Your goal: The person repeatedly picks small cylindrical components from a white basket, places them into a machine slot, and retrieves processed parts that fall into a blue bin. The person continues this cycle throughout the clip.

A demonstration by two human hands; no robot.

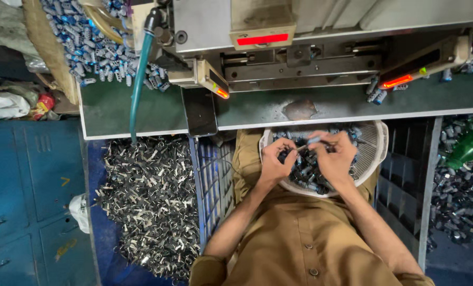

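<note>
A round white basket [375, 139] rests on my lap, filled with several small dark and blue metal parts [306, 170]. My left hand [275, 160] is curled over the basket, fingers pinched on small dark parts. My right hand [335, 157] is beside it, holding a small blue-tipped part [313, 141] between thumb and fingers. The two hands nearly touch above the parts.
A green bench top [257, 108] runs in front of me under a grey press machine [300, 32] with red lights. A teal hose [139, 79] hangs at left. Blue and silver parts are piled at upper left [91, 45]. Metal scrap [151, 201] covers the floor at left and right.
</note>
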